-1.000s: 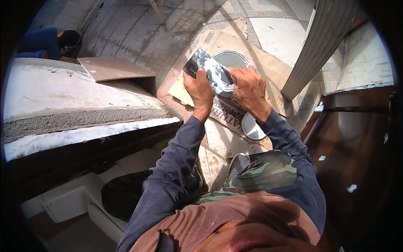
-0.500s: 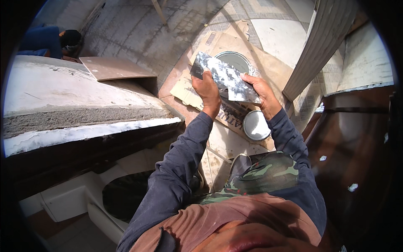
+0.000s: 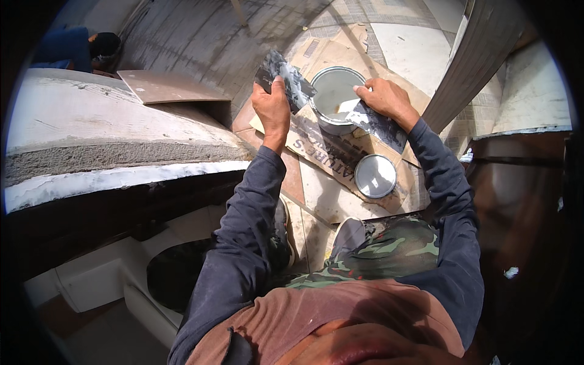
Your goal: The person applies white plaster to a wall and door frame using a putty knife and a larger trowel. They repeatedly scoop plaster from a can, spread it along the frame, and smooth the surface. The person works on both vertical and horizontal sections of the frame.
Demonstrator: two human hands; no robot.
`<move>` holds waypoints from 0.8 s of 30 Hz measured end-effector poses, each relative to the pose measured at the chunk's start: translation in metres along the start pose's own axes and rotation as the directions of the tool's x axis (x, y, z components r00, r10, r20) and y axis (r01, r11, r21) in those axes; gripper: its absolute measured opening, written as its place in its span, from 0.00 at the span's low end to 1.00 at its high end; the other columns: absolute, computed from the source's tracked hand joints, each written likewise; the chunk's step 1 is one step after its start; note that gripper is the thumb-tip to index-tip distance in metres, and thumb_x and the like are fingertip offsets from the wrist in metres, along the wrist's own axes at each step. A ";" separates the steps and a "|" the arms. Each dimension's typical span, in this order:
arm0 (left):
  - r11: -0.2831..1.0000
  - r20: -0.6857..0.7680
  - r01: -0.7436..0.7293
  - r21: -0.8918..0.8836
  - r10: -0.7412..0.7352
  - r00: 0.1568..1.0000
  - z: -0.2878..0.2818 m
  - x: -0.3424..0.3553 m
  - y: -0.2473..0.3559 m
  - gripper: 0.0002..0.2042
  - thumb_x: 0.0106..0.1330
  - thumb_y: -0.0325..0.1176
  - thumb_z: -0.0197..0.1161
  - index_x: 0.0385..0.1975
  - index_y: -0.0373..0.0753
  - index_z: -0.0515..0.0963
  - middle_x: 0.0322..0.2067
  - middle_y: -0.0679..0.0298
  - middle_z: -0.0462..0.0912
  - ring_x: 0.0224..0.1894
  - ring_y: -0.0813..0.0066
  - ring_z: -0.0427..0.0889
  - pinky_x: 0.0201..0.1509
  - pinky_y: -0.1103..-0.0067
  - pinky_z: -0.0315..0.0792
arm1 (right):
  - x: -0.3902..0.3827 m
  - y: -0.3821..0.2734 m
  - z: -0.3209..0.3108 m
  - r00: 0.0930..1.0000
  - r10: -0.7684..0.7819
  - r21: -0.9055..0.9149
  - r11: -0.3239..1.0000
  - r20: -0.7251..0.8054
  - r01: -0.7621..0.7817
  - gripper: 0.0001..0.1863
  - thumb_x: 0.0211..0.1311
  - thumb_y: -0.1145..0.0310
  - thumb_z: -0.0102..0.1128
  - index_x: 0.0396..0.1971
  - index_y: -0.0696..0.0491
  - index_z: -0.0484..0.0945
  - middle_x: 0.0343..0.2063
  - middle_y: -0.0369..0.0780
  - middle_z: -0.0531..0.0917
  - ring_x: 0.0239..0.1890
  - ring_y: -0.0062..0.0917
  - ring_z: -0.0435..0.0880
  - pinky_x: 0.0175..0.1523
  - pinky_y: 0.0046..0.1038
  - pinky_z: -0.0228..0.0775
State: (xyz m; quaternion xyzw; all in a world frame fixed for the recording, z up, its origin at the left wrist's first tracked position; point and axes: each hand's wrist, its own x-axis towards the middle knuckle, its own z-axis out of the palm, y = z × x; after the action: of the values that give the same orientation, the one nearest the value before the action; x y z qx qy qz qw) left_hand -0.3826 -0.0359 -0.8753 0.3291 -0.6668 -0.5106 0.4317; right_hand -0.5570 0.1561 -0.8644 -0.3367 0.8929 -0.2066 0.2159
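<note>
My left hand [image 3: 273, 114] is closed on a flat dark spreader [image 3: 297, 88] smeared with white paste, held left of the open can with its lower right corner near the rim. A second flat spreader [image 3: 382, 126], dark with white paste along its left end, is gripped in my right hand [image 3: 389, 102]. That white end lies over the right part of the round metal can [image 3: 336, 128]. Inside the can is a pale grey-white interior; how full it is I cannot tell. Nearer to me, a round pale lid [image 3: 375, 176] rests on the printed cardboard [image 3: 304, 141].
A wooden post [image 3: 471, 67] slants up at the right of the cardboard. To the left runs a white-topped ledge [image 3: 121, 134] with a rough edge, bearing a brown board [image 3: 167, 87]. Beyond it, part of another person [image 3: 76, 48] shows. A dark brown surface [image 3: 517, 201] lies right.
The two spreaders, overlapping before, are now apart. My left hand has moved left with one, and my right hand has tilted the other over the can. The can's opening is more exposed.
</note>
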 end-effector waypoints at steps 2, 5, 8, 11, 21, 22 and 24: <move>0.998 0.207 -0.028 -0.058 0.040 0.977 0.001 -0.005 0.004 0.11 0.68 0.32 0.63 0.43 0.30 0.79 0.32 0.62 0.86 0.32 0.74 0.80 0.39 0.76 0.74 | 0.013 -0.016 0.008 0.990 -0.006 -0.275 0.960 0.140 0.044 0.21 0.57 0.56 0.58 0.37 0.60 0.86 0.35 0.51 0.88 0.41 0.45 0.88 0.45 0.39 0.78; 0.984 0.368 -0.127 0.125 0.073 0.927 0.002 -0.010 0.002 0.13 0.70 0.35 0.64 0.46 0.32 0.82 0.34 0.67 0.87 0.34 0.80 0.79 0.39 0.80 0.73 | 0.021 -0.034 0.013 0.952 0.000 -0.411 0.902 0.307 0.133 0.18 0.52 0.64 0.59 0.39 0.60 0.86 0.38 0.54 0.87 0.43 0.45 0.88 0.47 0.40 0.79; 0.975 0.304 0.095 -0.201 -0.030 0.952 0.000 -0.013 -0.008 0.11 0.72 0.35 0.63 0.46 0.34 0.81 0.35 0.71 0.84 0.35 0.84 0.76 0.40 0.83 0.71 | 0.022 -0.043 0.013 0.954 -0.043 -0.385 0.909 0.298 0.161 0.16 0.51 0.66 0.61 0.36 0.61 0.86 0.36 0.54 0.87 0.43 0.45 0.88 0.46 0.40 0.79; 0.945 0.225 0.167 -0.280 -0.105 0.969 -0.006 -0.013 -0.018 0.08 0.73 0.33 0.63 0.46 0.36 0.80 0.37 0.73 0.82 0.37 0.86 0.75 0.43 0.84 0.70 | 0.022 -0.046 0.022 0.966 -0.155 -0.335 0.916 0.208 0.219 0.15 0.51 0.67 0.63 0.34 0.62 0.85 0.33 0.54 0.86 0.42 0.45 0.88 0.46 0.41 0.79; 0.935 0.051 0.303 -0.183 -0.299 0.953 -0.028 -0.001 -0.022 0.08 0.73 0.35 0.62 0.37 0.36 0.76 0.35 0.70 0.80 0.35 0.84 0.74 0.41 0.83 0.71 | 0.048 -0.007 0.012 0.923 -0.237 0.098 0.971 0.305 0.217 0.13 0.49 0.66 0.61 0.24 0.63 0.84 0.16 0.43 0.80 0.20 0.28 0.80 0.28 0.32 0.69; 0.932 0.068 0.212 -0.295 -0.201 0.977 -0.030 -0.001 -0.022 0.08 0.73 0.34 0.62 0.37 0.36 0.76 0.35 0.69 0.80 0.34 0.84 0.74 0.39 0.82 0.71 | 0.044 -0.001 0.001 0.935 -0.229 0.171 0.967 0.271 0.188 0.13 0.49 0.66 0.62 0.25 0.62 0.85 0.15 0.42 0.80 0.19 0.26 0.79 0.27 0.30 0.69; 0.908 0.096 0.241 -0.342 -0.222 0.970 -0.034 0.004 -0.024 0.08 0.73 0.33 0.62 0.37 0.35 0.76 0.34 0.69 0.80 0.33 0.84 0.74 0.39 0.83 0.71 | 0.028 0.008 -0.027 0.956 -0.215 0.290 0.945 0.197 0.153 0.13 0.49 0.67 0.63 0.28 0.62 0.86 0.15 0.39 0.80 0.19 0.21 0.77 0.27 0.27 0.69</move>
State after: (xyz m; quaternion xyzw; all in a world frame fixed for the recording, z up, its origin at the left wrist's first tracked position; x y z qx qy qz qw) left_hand -0.3529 -0.0592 -0.8943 0.3092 -0.5326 -0.6778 0.4015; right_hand -0.5939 0.1483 -0.8536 -0.4075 0.7901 -0.3069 0.3399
